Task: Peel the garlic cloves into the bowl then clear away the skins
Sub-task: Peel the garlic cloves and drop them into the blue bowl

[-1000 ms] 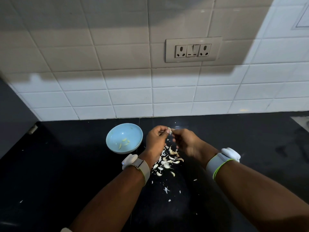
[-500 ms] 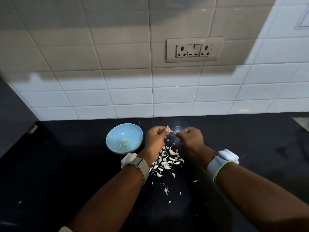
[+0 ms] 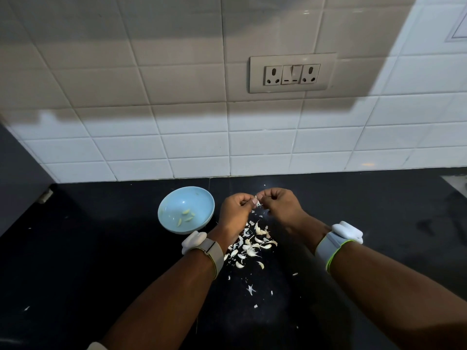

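A light blue bowl [image 3: 186, 210] sits on the black tabletop [image 3: 101, 248] at the left, with about 4 peeled cloves [image 3: 185, 216] inside. Just right of it, the left hand [image 3: 235, 210] and right hand [image 3: 281, 207] meet, their curled fingers pinching 1 garlic clove [image 3: 258, 201] between them. Below the hands, loose skins [image 3: 250, 245] lie scattered on the tabletop. A socket plate [image 3: 292, 73] is mounted on the tiled wall above.

No readable text, brand, label or number is found anywhere in view. The socket plate [image 3: 292, 73] on the tiled wall bears only pin holes and a switch, and the wristbands [image 3: 334, 239] appear unmarked, though any fine print there would be too small to make out.
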Available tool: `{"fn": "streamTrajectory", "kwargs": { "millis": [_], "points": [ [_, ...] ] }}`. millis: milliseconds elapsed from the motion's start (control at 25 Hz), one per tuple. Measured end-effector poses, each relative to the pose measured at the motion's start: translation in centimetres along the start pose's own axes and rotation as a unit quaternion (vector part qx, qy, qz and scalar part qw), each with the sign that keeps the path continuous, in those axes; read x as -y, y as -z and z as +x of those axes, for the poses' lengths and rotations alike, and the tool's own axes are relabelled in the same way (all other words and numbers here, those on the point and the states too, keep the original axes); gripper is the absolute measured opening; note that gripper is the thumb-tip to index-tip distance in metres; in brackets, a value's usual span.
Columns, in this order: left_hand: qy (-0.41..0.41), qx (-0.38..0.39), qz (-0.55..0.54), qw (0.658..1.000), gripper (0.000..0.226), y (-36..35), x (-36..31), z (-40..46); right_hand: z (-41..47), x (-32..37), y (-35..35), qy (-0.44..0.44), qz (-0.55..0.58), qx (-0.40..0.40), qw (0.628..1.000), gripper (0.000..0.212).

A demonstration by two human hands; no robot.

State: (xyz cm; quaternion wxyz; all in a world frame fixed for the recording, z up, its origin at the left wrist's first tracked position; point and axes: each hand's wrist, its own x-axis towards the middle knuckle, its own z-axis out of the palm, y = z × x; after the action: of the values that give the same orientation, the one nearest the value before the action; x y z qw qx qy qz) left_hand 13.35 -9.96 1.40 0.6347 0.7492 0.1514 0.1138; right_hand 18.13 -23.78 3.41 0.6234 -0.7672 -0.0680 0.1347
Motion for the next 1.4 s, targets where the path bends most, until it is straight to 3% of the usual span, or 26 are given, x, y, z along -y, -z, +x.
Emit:
{"fn": "streamTrajectory", "kwargs": {
  "millis": [160,480,600,680,720,920,1000,1200,1320,1400],
  "points": [
    [0.036,-0.005,-0.064,0.997,0.008,-0.4,-0.6,-0.2,0.7,-0.4,-0.7,0.001,-0.087,-0.054,0.995,0.014],
    [0.058,-0.016,-0.145,0.988,0.008,0.1,-0.9,0.1,1.1,-0.5,0.3,-0.029,-0.067,-0.125,0.989,0.022],
    [0.058,-0.018,-0.142,0.988,0.012,0.1,-1.0,0.3,1.0,-1.0,1.4,-0.038,-0.151,-0.129,0.979,0.028],
    [0.057,-0.019,-0.139,0.989,0.013,0.0,-0.9,0.4,1.0,-1.2,1.4,-0.022,-0.176,-0.123,0.976,0.017],
    [0.056,-0.019,-0.137,0.989,0.012,0.0,-0.9,0.4,1.0,-1.1,1.1,-0.004,-0.168,-0.114,0.979,0.009],
    [0.058,-0.024,-0.128,0.99,0.01,-0.5,-0.9,0.5,0.8,-0.1,0.0,-0.008,-0.04,-0.032,0.999,0.035],
    [0.061,-0.019,-0.118,0.991,0.012,-0.6,-0.8,0.6,0.7,-0.5,-0.1,0.01,-0.046,0.001,0.999,0.039],
    [0.088,0.006,-0.017,0.996,0.011,-0.3,0.1,0.7,1.0,-0.7,-0.1,-0.004,-0.026,-0.067,0.997,0.02],
    [0.07,-0.031,0.102,0.992,0.035,-0.1,0.7,0.8,0.8,-0.5,0.2,-0.004,-0.043,-0.074,0.996,0.02],
    [0.05,-0.043,0.119,0.991,0.012,-0.1,0.2,0.7,0.6,-0.5,0.4,-0.001,-0.06,-0.078,0.995,0.026]
  ]
}}
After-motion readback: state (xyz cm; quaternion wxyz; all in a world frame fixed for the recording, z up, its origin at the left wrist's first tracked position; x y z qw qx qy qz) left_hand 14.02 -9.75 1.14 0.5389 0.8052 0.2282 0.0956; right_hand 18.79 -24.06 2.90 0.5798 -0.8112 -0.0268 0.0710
